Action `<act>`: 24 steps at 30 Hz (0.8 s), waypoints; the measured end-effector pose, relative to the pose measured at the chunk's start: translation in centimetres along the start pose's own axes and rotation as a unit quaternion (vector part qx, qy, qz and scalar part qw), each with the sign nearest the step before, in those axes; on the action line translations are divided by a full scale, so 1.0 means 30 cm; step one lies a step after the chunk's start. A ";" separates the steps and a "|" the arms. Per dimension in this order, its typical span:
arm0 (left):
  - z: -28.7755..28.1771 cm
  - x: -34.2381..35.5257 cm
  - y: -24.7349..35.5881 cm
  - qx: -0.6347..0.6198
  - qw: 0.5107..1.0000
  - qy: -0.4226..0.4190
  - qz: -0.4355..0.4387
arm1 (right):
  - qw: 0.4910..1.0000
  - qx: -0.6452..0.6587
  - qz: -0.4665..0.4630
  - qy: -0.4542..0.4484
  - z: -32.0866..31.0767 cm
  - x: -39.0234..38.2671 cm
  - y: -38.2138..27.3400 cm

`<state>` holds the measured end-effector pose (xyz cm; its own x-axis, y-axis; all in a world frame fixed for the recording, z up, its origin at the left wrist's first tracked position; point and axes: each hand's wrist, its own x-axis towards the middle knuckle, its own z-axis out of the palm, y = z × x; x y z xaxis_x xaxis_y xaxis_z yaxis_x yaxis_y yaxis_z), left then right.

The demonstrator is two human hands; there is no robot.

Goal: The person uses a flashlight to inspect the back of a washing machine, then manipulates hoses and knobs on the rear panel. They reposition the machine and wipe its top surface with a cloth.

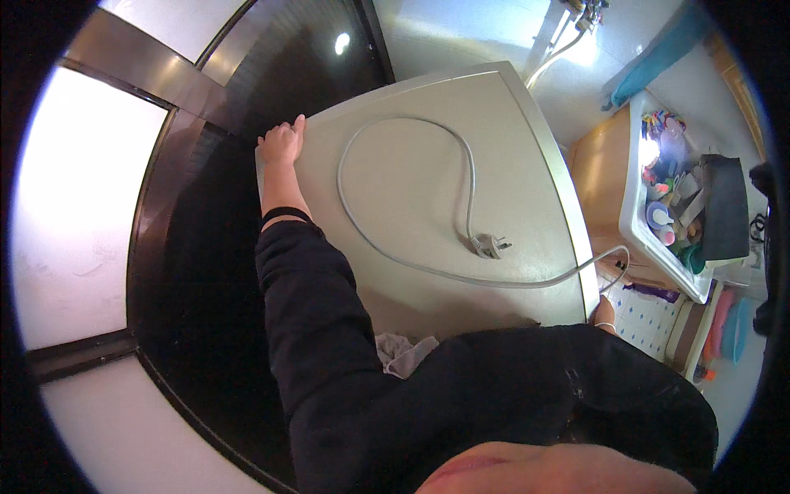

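Observation:
A large cream-coloured appliance top fills the middle of my view. My left hand grips its far left edge, fingers curled over the rim. Low on the right side, my right hand is against the appliance, mostly hidden by its edge and my dark clothing. A grey power cord lies looped across the top, with its plug resting near the middle and the cord dropping over the right edge. A crumpled pale cloth sits at the near edge, beside my left sleeve.
Dark glossy panels with frosted panes stand on the left. At right is a white basin crowded with bottles and small items on a wooden cabinet, above patterned tiles. A tap fitting is on the back wall.

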<state>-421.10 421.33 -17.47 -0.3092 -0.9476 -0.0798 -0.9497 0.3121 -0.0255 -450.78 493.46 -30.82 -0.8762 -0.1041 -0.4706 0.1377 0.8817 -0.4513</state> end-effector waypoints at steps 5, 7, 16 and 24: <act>-0.016 -0.018 -0.026 -0.044 0.999 0.003 0.026 | 0.998 -0.057 -0.034 0.014 -0.018 -0.037 -0.100; -0.014 -0.030 -0.040 -0.049 0.998 0.018 0.022 | 0.942 0.306 0.136 -0.031 -0.007 -0.080 -0.151; 0.014 0.038 -0.028 -0.017 0.999 0.026 0.026 | 0.950 0.266 0.155 0.040 0.001 -0.104 -0.105; 0.095 0.096 -0.129 -0.074 0.990 0.075 0.098 | 0.991 -0.131 0.010 0.036 -0.013 -0.092 -0.029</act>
<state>-418.18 417.60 -20.45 -0.4819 -0.8725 0.0808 -0.8639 0.4885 0.1227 -448.67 493.17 -28.84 -0.9060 -0.0606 -0.4188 0.0392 0.9734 -0.2257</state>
